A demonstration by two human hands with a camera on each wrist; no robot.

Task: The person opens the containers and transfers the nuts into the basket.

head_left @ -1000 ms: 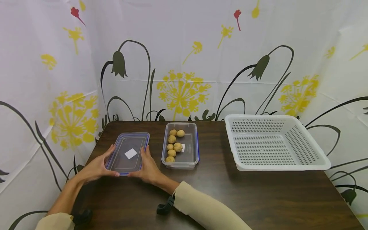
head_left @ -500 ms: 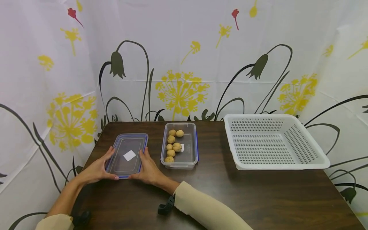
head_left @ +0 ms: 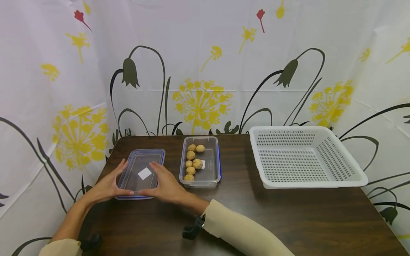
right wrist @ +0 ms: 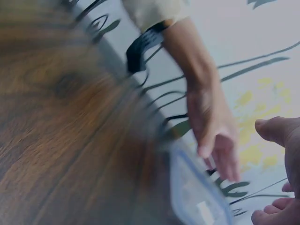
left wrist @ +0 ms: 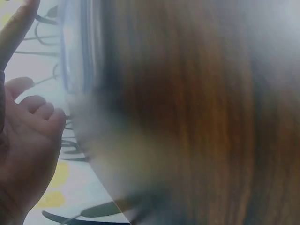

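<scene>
A clear lid (head_left: 141,173) with a blue rim and a white sticker lies at the table's left. My left hand (head_left: 107,187) holds its left side, thumb at the near edge. My right hand (head_left: 164,185) holds the right side, with its fingers laid over the top and its thumb at the near edge beside the left thumb. The lid's near end looks slightly raised. To the right stands an open clear container (head_left: 211,174) with several walnuts (head_left: 191,161) along its left side. The right wrist view shows the lid (right wrist: 199,199) and the left hand (right wrist: 213,136), both blurred.
A white slotted basket (head_left: 304,158), empty, stands at the right of the dark wooden table (head_left: 288,220). A flowered curtain hangs close behind and to the left. Black wrist straps (head_left: 192,231) sit on both forearms.
My right hand has slid from the lid's right edge onto its top. The lid's near end has come slightly toward me. The left hand has stayed almost still.
</scene>
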